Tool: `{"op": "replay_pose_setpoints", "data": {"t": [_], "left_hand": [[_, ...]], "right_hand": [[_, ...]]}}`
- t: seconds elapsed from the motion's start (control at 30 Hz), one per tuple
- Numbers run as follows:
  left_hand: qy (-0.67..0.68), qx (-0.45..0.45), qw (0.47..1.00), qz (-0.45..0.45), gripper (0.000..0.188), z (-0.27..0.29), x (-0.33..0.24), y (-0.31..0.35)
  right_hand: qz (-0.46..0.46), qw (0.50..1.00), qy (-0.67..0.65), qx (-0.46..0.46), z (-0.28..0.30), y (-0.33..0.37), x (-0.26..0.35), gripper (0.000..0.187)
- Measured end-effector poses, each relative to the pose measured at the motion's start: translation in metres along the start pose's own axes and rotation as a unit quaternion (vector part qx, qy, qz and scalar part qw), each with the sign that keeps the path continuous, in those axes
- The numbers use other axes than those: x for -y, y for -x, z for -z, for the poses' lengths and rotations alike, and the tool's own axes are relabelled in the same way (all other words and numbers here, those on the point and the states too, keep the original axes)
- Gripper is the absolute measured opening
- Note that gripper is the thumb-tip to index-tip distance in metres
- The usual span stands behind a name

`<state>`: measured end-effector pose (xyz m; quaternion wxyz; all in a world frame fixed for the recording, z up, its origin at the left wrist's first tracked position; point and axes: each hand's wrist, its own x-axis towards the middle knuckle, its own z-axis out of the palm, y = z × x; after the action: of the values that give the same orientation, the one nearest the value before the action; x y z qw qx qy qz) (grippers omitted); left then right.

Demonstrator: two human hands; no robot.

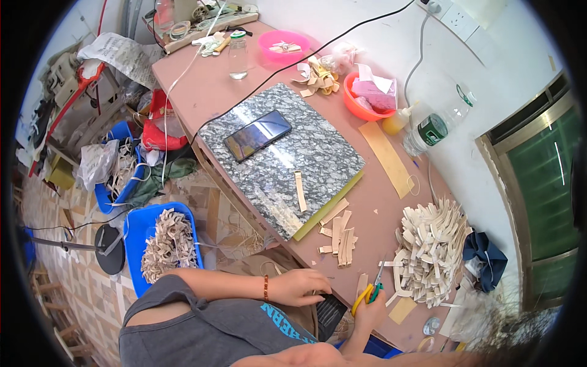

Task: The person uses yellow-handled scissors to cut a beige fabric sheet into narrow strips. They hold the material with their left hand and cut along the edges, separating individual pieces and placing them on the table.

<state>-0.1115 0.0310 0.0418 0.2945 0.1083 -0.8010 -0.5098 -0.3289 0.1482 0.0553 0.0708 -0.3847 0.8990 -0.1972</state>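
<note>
My right hand (370, 313) grips scissors (369, 293) with yellow and green handles, their blades pointing up beside a large pile of cream strap pieces (428, 254). My left hand (301, 287), with a beaded bracelet at the wrist, hovers by the table's front edge. Its fingers are loosely bent and apart, with nothing visible between them. Several short beige straps (340, 237) lie loosely stacked beyond my hands. A single strap (300, 191) with a metal end rests on the speckled stone slab (330, 153).
A phone (257, 135) lies on the slab. Farther back on the pink table (202, 79) stand a glass jar (238, 58), a pink bowl (269, 55) and an orange basin (353, 105). A plastic bottle (431, 131) leans at right. Below left, a blue bin (132, 244) holds strap pieces.
</note>
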Motion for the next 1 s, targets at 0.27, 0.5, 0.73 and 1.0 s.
{"op": "replay_pose_setpoints", "data": {"t": [0.27, 0.5, 0.73, 1.0], "left_hand": [[0.207, 0.087, 0.948, 0.224, 0.03, -0.023, 0.011, -0.035], [0.412, -0.024, 0.881, 0.23, 0.024, -0.05, 0.026, -0.051], [0.368, -0.179, 0.847, 0.34, 0.019, -0.023, 0.011, -0.043], [0.427, -0.175, 0.833, 0.305, 0.032, -0.014, -0.002, -0.04]], "right_hand": [[0.019, 0.985, -0.119, -0.122, -0.014, -0.005, 0.002, 0.031], [0.045, 0.893, -0.447, 0.025, -0.007, 0.002, 0.042, 0.026], [0.006, 0.898, -0.437, 0.059, -0.016, 0.019, 0.04, 0.027], [-0.04, 0.952, -0.258, 0.16, 0.019, 0.058, 0.002, 0.059]]}}
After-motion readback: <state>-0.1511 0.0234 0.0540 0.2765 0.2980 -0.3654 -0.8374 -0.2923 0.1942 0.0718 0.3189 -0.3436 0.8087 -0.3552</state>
